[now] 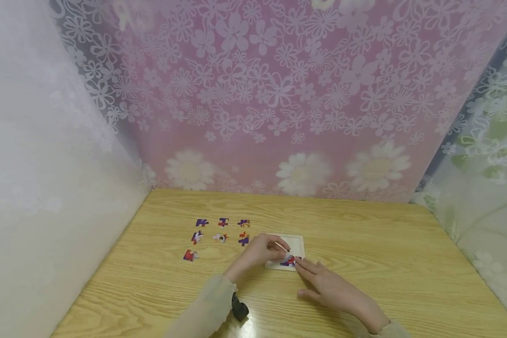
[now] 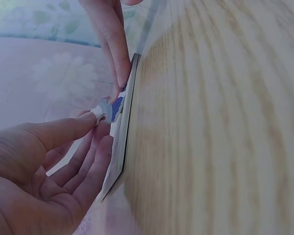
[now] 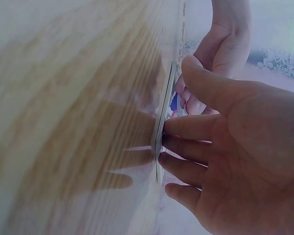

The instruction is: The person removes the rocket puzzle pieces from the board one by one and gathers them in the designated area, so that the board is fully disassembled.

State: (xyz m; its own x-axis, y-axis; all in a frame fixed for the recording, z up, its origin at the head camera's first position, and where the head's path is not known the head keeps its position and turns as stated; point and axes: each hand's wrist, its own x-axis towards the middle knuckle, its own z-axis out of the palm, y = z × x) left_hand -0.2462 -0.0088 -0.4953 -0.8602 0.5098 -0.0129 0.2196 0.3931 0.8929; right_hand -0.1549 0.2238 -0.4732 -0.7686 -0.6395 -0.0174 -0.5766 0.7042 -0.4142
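A white puzzle tray (image 1: 295,242) lies on the table, partly covered by both hands. Purple and red jigsaw pieces (image 1: 286,263) sit in its lower right part. Over the tray's left side, my left hand (image 1: 262,251) pinches a pale jigsaw piece (image 2: 102,112) between thumb and fingers, tilted beside a blue-coloured part. My right hand (image 1: 331,286) has its fingers extended, the fingertips resting at the tray's lower right edge by the laid pieces. In the right wrist view, those fingers (image 3: 188,128) touch the tray side and the thumb stands away.
Several loose jigsaw pieces (image 1: 222,238) lie in rough rows on the wooden table (image 1: 363,234), left of the tray. A black strap (image 1: 239,308) is on the left wrist. Flowered cloth (image 1: 253,103) hangs behind the table and along its sides.
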